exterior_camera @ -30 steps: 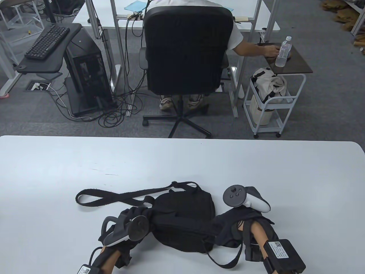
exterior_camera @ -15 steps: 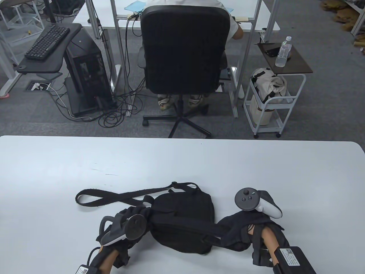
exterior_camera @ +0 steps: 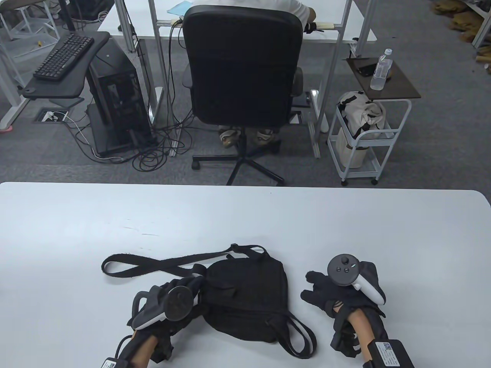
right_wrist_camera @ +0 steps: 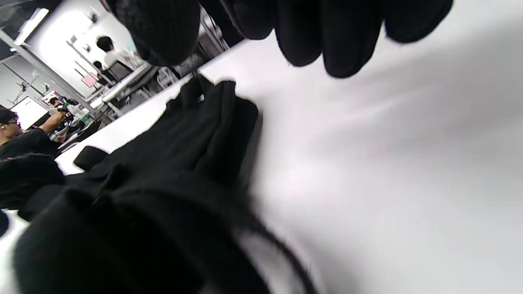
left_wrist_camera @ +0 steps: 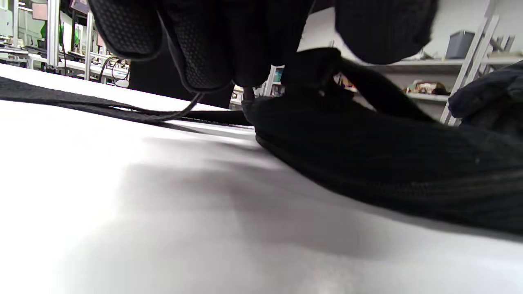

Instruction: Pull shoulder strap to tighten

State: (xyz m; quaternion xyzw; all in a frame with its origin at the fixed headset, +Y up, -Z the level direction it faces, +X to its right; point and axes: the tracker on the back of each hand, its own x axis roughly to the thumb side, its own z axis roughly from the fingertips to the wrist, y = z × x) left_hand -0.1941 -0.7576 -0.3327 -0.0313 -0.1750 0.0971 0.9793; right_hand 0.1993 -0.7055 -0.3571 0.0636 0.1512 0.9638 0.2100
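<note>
A black bag lies flat on the white table near its front edge. Its long shoulder strap runs out to the left in a flat loop. A shorter strap loop lies slack at the bag's front right corner. My left hand holds the bag's left edge where the strap joins; in the left wrist view its fingers curl over the bag. My right hand is open with fingers spread, on the table just right of the bag, touching nothing. The right wrist view shows its fingers above bare table.
Beyond the table's far edge a person sits in a black office chair. A white cart with a bottle stands at the right, a computer stand with a keyboard at the left.
My right hand pulled the strap out to the right, then let go and opened, moving up and away. The strap loop now lies slack by the bag. The left hand stayed.
</note>
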